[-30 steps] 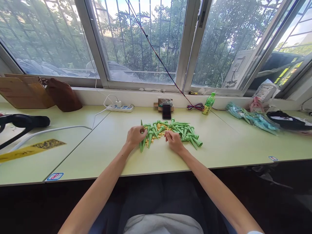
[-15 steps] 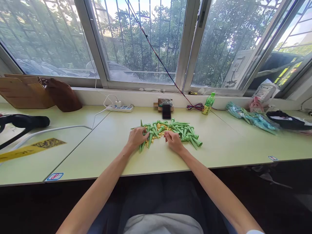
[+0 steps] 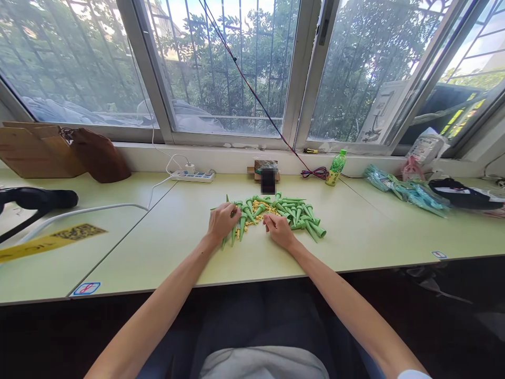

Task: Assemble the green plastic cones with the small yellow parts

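Observation:
Green plastic spikes (image 3: 295, 211), long cones with a wider collared end, lie in a loose heap on the pale yellow-green table (image 3: 173, 247). Small yellow plastic pieces (image 3: 258, 204) are scattered in the middle of the heap. My left hand (image 3: 223, 222) is at the heap's left side, its fingers curled round a green spike whose tip shows beneath the palm. To the right of the yellow pieces, my right hand (image 3: 278, 229) is closed with thumb and fingertips together. Whatever is in that pinch is too small to make out.
Behind the heap stands a dark blurred-out device (image 3: 269, 181) against a small cardboard piece. A green-capped bottle (image 3: 336, 168), a power strip (image 3: 193, 176) and a white cable (image 3: 98, 208) are farther out. Plastic-wrapped items (image 3: 418, 196) lie at right; a cardboard box (image 3: 37, 150) stands at left.
My left hand has turned slightly, and the spike tip under it now points further left. My right hand has shifted a little left, still pinched. The view has moved slightly.

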Demonstrator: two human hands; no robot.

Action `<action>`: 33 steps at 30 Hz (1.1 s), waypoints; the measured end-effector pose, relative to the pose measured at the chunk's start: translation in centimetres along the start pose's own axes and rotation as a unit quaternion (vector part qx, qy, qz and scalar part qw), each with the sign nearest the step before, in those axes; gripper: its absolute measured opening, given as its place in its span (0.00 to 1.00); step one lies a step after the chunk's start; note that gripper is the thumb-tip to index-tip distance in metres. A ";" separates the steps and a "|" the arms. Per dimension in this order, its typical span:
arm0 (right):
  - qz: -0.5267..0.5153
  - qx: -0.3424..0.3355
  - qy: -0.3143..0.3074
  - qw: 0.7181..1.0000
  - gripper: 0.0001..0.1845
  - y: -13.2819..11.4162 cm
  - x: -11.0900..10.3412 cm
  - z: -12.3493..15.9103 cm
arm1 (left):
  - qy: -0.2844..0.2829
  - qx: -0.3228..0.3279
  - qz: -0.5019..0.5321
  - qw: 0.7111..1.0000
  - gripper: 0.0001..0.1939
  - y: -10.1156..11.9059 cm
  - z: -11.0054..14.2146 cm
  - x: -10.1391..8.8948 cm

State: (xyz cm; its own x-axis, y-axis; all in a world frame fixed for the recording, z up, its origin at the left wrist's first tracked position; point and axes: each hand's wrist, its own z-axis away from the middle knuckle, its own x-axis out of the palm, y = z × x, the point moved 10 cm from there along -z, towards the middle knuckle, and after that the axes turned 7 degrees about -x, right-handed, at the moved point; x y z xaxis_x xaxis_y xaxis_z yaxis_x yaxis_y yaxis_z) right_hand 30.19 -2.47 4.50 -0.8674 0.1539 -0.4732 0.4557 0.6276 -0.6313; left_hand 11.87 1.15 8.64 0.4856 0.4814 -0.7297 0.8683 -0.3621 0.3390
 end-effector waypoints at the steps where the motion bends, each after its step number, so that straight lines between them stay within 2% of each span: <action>1: 0.002 -0.001 -0.002 1.000 0.25 -0.1 0.1 0.0 | 0.009 0.005 0.006 1.000 0.17 0.2 -0.1 -0.3; 5: 0.014 -0.007 -0.020 1.000 0.23 -0.5 0.5 0.0 | 0.031 0.023 0.041 0.998 0.19 1.6 -0.2 -1.6; 10: 0.033 -0.014 -0.028 0.999 0.24 -1.2 0.6 0.2 | -0.003 0.044 0.074 0.996 0.21 5.3 0.4 -2.2; 12: 0.029 -0.023 -0.015 0.999 0.24 -1.6 0.3 0.3 | -0.012 0.031 0.091 0.995 0.20 6.6 0.7 -2.1; 16: -0.011 -0.021 0.004 1.000 0.17 -1.9 0.0 0.4 | -0.016 -0.025 0.157 0.987 0.18 7.9 1.0 -1.1; 21: -0.055 -0.014 0.023 0.998 0.20 -1.9 -0.2 0.6 | -0.024 -0.097 0.231 0.968 0.20 6.7 1.4 2.0; 27: -0.051 -0.007 0.017 0.999 0.21 -1.9 0.1 0.6 | -0.052 -0.190 0.356 0.913 0.22 3.7 2.5 4.7; 30: -0.040 0.004 0.029 0.999 0.17 -1.5 -0.1 0.4 | -0.052 -0.190 0.383 0.903 0.20 3.7 2.6 4.9; 33: -0.025 0.020 0.057 0.998 0.15 -0.7 -0.7 0.3 | -0.061 -0.158 0.396 0.902 0.16 4.4 2.3 5.1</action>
State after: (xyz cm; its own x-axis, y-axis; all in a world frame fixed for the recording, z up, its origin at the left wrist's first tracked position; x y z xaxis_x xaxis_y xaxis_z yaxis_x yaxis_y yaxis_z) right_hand 30.58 -3.22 5.11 -0.9051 0.2099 -0.3698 0.4173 0.6054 -0.6778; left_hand 17.96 0.15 5.05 0.9689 0.0725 -0.2367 0.2475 -0.2986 0.9217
